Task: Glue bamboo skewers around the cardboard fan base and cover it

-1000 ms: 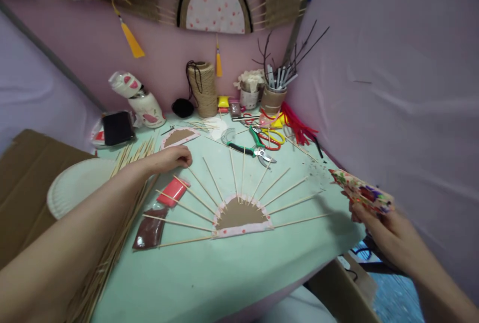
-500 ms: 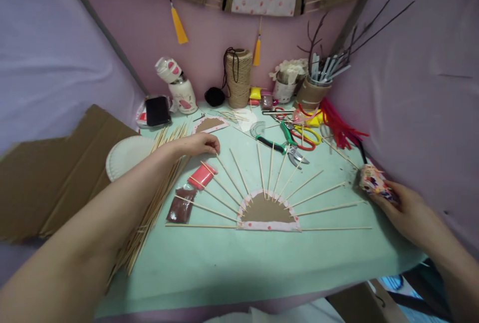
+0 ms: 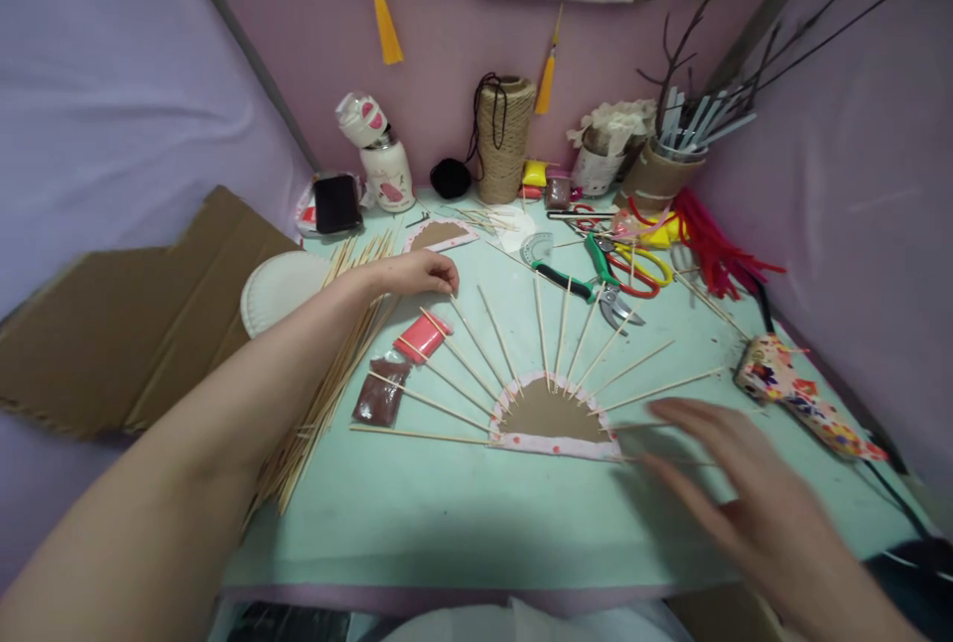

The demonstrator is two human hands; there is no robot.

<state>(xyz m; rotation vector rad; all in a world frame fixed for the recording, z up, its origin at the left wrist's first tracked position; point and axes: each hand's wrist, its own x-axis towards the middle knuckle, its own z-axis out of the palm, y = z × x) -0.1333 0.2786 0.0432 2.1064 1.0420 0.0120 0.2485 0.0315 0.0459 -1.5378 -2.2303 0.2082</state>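
Observation:
My left hand (image 3: 426, 273) pinches the outer end of a thin wooden stick (image 3: 476, 339). Its inner end rests on the cardboard half-circle (image 3: 555, 414), which has a white rim with pink dots. Several other sticks fan out from that half-circle. My right hand (image 3: 734, 468) is open, fingers apart and slightly blurred, over the right end of the fan with nothing in it. The glue gun (image 3: 808, 394), wrapped in floral pattern, lies on the table beyond my right hand. Below my left forearm is a bundle of sticks (image 3: 328, 394).
Red (image 3: 423, 336) and brown (image 3: 380, 392) packets lie under the left sticks. Pruning shears (image 3: 614, 305) and scissors (image 3: 647, 270) lie behind the fan. A twine spool (image 3: 506, 141), a white bottle (image 3: 388, 176) and red strips (image 3: 719, 250) are at the back. Cardboard (image 3: 149, 315) is at left.
My right hand has let go of the glue gun and moved left toward the half-circle, opening. My left hand still pinches the stick. The whole view has shifted slightly.

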